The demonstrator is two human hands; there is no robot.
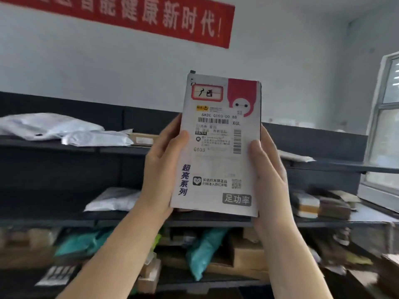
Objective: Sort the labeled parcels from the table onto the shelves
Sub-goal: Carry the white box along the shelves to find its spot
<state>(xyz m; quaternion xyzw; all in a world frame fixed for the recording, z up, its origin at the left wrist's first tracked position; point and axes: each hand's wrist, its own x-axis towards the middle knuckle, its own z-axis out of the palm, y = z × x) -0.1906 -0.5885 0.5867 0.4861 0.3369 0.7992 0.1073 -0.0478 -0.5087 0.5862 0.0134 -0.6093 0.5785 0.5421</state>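
Observation:
I hold a white labeled parcel (pixel 218 160) upright in front of the dark shelves (pixel 64 147). It is a flat box with a shipping label, barcodes, a red-framed handwritten tag near its top and a pink corner. My left hand (pixel 162 167) grips its left edge, thumb on the front face. My right hand (pixel 267 175) grips its right edge, thumb also on the front. The parcel's back is hidden.
The top shelf carries grey plastic mailers (pixel 49 126) and a small carton (pixel 142 138). The middle shelf has a white mailer (pixel 114 199) and stacked boxes (pixel 319 206). Teal bags (pixel 205 249) and cartons fill the bottom shelf. A window (pixel 386 134) is at right.

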